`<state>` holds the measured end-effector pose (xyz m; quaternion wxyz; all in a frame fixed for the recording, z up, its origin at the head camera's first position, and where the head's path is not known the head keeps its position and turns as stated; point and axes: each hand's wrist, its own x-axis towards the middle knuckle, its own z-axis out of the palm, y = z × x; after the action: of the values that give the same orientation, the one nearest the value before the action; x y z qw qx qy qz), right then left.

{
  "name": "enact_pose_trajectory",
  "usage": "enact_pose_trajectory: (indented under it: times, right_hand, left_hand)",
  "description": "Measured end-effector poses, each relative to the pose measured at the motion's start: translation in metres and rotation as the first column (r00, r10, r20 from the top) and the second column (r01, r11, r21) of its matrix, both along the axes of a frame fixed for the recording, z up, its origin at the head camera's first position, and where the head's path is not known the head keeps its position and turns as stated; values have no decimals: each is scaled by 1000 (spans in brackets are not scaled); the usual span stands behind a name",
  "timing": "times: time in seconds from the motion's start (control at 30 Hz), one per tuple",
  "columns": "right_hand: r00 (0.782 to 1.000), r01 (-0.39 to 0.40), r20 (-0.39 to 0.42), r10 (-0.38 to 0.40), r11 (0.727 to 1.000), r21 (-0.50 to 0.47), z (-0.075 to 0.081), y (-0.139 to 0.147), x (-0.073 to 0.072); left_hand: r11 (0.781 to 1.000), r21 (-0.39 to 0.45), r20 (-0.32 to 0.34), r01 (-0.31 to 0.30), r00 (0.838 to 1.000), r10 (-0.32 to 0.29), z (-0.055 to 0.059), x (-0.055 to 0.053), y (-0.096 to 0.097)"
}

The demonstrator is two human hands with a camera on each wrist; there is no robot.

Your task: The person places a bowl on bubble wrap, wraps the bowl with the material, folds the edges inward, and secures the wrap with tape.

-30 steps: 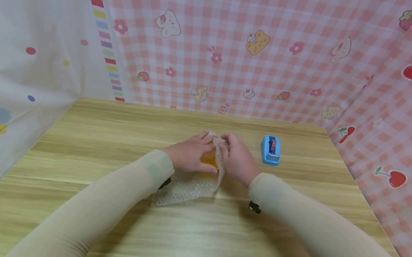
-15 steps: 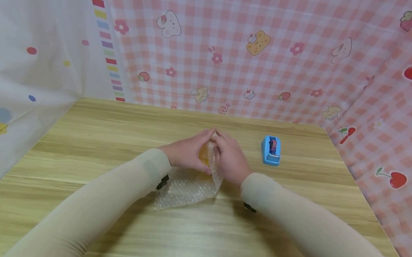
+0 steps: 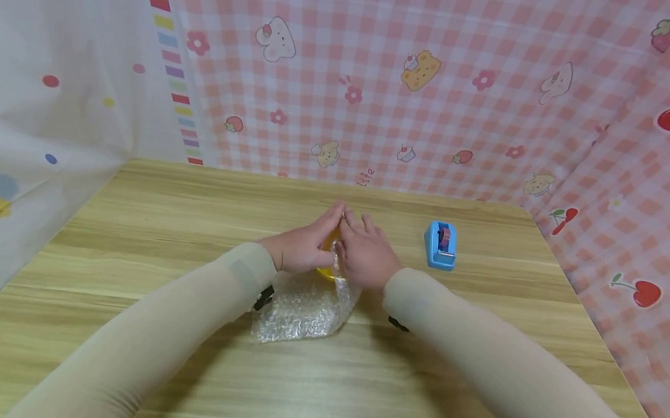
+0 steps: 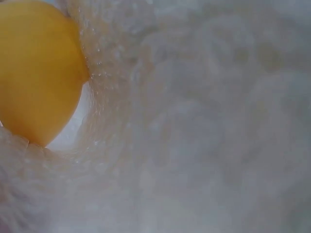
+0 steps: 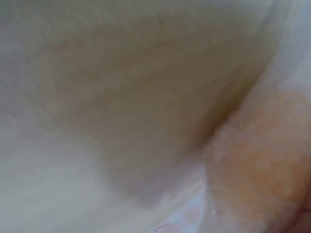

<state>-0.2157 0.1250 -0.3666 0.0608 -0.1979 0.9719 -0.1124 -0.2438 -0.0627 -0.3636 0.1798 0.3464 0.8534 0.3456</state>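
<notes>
A smooth, rounded yellow object point(image 3: 325, 273) lies between my hands, partly covered by clear bubble wrap point(image 3: 297, 313); its kind is hidden. My left hand point(image 3: 302, 248) holds it from the left, thumb on the near side and fingers reaching to the far side. From the right, my right hand point(image 3: 368, 254) holds the raised bubble wrap against it, with its fingertips meeting the left ones at the top. In the left wrist view the yellow object point(image 4: 41, 73) shows through an opening in the wrap point(image 4: 194, 145). The right wrist view shows wrap point(image 5: 262, 170) over an orange-yellow shape.
A blue tape dispenser point(image 3: 440, 246) stands to the right of my hands on the wood-grain table point(image 3: 304, 395). Patterned cloth point(image 3: 373, 111) hangs behind the table and along its sides. A loose flap of bubble wrap spreads toward the near side.
My right hand has moved left, bringing the bubble wrap's right side up against the yellow object. The left fingers have gone from spread on top to drawn together, meeting the right fingertips.
</notes>
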Motion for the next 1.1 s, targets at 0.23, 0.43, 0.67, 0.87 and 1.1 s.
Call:
enact_pose_trajectory:
  times: [0.23, 0.43, 0.67, 0.87, 1.1]
  right_hand:
    - [998, -3, 64, -1, 998, 66, 3, -5, -5]
    - [998, 9, 59, -14, 996, 89, 3, -9, -6]
    - [999, 7, 34, -10, 995, 96, 2, -11, -7]
    - [1000, 3, 24, -6, 994, 108, 2, -12, -12]
    - [999, -13, 39, 7, 987, 162, 3, -15, -14]
  left_hand:
    - [999, 27, 0, -19, 1000, 19, -2, 0, -2]
    - [998, 7, 4, -55, 998, 55, 0, -2, -13]
    - [989, -133, -5, -59, 998, 59, 2, -3, -33]
    - [973, -230, 8, -33, 999, 36, -1, 0, -44]
    - [950, -310, -33, -18, 999, 8, -3, 4, -46]
